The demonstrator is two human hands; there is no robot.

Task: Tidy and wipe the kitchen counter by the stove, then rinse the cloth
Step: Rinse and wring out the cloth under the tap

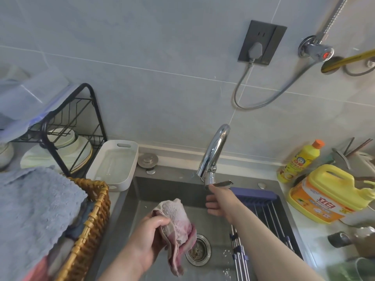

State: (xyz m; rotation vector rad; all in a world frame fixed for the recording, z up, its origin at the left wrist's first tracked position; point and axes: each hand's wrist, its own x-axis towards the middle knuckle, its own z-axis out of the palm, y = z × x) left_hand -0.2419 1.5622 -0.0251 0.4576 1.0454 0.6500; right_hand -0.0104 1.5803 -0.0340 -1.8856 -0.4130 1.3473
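Note:
My left hand (149, 236) grips a crumpled pink cloth (178, 224) over the grey sink (129, 199), just left of the drain (197, 250). The cloth hangs down with a darker reddish patch on its right side. My right hand (218, 201) reaches to the chrome faucet (215, 153); its fingertips touch the faucet's lever (222, 183) at the base. No water is visibly running.
A white dish (115, 165) and a black dish rack (67, 138) with plates stand at the left. A wicker basket (91, 224) with blue cloths sits front left. A roll-up rack (269, 211) covers the sink's right part. Yellow detergent bottles (324, 191) stand right.

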